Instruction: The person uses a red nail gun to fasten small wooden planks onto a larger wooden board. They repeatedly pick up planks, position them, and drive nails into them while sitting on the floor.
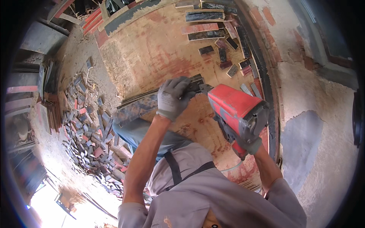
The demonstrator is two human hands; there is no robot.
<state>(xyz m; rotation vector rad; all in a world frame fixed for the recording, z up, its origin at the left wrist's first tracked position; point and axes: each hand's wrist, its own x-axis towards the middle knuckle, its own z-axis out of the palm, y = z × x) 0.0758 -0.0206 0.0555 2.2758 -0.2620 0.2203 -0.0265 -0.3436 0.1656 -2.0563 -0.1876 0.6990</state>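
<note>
My left hand (173, 98), in a grey glove, is closed over dark, narrow boards (138, 105) that lie together near the middle of the bench. Its fingers curl round them close to their right end. My right hand (248, 146), also gloved, grips a red and black nail gun (236, 103) by its handle. The gun's nose (206, 88) is at the right end of the boards, just right of my left hand; whether it touches the wood I cannot tell.
Short dark and red wood blocks (222, 55) and longer planks (205, 16) lie on the stained wooden bench top (152, 49) at the far right. A big heap of wood offcuts (91, 140) covers the floor at left. A plastered wall (304, 125) stands at right.
</note>
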